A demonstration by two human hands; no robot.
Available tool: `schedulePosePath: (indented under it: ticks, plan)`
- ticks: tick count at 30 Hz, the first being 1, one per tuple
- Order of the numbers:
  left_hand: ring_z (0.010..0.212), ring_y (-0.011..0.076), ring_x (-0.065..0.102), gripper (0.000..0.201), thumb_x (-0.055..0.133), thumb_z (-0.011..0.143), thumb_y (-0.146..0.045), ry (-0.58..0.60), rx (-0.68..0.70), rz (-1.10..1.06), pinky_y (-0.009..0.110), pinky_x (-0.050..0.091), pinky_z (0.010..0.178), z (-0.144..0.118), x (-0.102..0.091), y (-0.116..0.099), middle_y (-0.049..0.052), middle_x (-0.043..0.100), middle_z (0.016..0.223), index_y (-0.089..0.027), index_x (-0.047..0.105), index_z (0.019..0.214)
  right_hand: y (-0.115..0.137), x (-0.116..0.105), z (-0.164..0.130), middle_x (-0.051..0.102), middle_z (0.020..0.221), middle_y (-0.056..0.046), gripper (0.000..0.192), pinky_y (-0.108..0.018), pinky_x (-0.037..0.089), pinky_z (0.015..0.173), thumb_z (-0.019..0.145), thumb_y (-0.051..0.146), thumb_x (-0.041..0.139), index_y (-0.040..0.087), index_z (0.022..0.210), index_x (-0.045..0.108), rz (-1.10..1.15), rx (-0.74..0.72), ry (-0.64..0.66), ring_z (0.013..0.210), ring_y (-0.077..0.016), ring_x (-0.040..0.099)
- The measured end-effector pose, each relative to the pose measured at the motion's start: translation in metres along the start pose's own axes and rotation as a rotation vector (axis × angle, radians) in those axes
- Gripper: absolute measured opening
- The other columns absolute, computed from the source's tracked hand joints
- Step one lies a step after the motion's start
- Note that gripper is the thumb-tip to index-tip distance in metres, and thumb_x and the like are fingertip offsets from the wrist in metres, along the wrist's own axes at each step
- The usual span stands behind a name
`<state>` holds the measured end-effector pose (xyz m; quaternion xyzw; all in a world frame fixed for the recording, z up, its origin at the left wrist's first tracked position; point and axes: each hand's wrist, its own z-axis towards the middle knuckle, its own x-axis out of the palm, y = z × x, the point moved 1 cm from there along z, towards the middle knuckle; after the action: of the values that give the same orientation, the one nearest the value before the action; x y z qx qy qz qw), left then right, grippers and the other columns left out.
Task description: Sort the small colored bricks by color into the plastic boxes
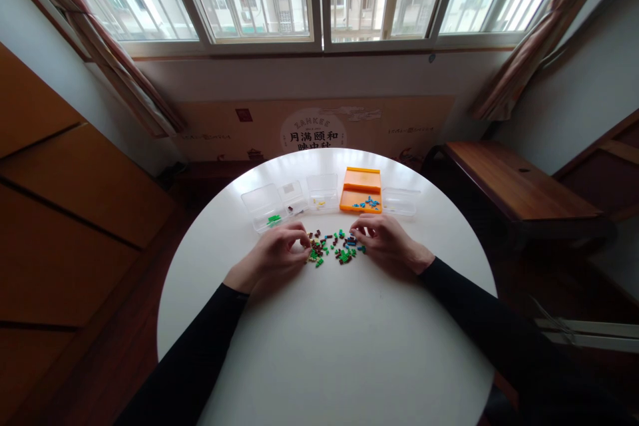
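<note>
A loose pile of small toy building bricks (344, 255), green, brown and blue with a few yellowish ones, lies on the white round table (319, 339). My left hand (279, 247) rests at the pile's left edge, fingers curled and tips close together among the bricks. On the opposite side, my right hand (383, 237) bends over the pile's right edge with thumb and fingers drawn together. A bluish speck shows at its fingertips, too small to identify. Whatever sits between the left fingertips is hidden.
Beyond the pile stands an open orange box (363, 178) holding blue bricks (369, 202). Clear plastic boxes flank it: one with green bricks (273, 219), one with a dark piece (290, 209), one with yellow bits (319, 203), and another clear box (403, 201) at right.
</note>
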<state>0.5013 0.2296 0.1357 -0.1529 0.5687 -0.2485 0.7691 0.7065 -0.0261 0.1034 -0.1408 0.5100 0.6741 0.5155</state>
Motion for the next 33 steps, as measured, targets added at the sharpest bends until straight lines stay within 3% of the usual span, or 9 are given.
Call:
schedulePosePath:
  ticks: [13,19,26,33]
  plan:
    - [0.077,0.0132,0.066,0.008,0.079,0.090,-0.017,-0.022,0.055,0.077,0.026,0.047,0.071,0.001,0.002,-0.001,0.001,0.077,0.097,-0.024,0.080,0.089,0.004,0.000,0.001,0.073,0.080,0.000,0.011,-0.026,0.042,0.066,0.101,0.019,0.072,0.022,0.093,0.079,0.006,0.010,0.012,0.063,-0.0116,0.058]
    - [0.073,0.0122,0.062,0.007,0.075,0.098,-0.023,-0.141,0.049,0.034,0.026,0.048,0.070,0.004,0.004,0.001,0.003,0.076,0.098,-0.022,0.078,0.091,0.005,-0.001,0.001,0.074,0.082,0.000,0.012,-0.026,0.042,0.066,0.102,0.020,0.071,0.021,0.094,0.079,0.016,0.013,0.016,0.064,-0.0116,0.058]
    - [0.072,0.0125,0.059,0.018,0.072,0.102,-0.036,-0.354,-0.105,0.029,0.027,0.051,0.069,0.035,-0.007,0.024,0.004,0.072,0.101,-0.021,0.080,0.096,0.005,0.001,0.003,0.075,0.085,-0.002,0.014,-0.027,0.042,0.063,0.105,0.025,0.070,0.022,0.095,0.080,0.060,-0.023,0.024,0.066,-0.0134,0.059]
    - [0.069,0.0134,0.060,0.017,0.070,0.101,-0.034,-0.319,-0.217,0.239,0.029,0.045,0.066,0.076,-0.006,0.040,0.004,0.074,0.107,-0.021,0.080,0.095,0.004,0.002,0.003,0.076,0.087,-0.003,0.013,-0.027,0.045,0.066,0.105,0.024,0.069,0.021,0.098,0.081,0.057,-0.041,0.035,0.067,-0.0137,0.060]
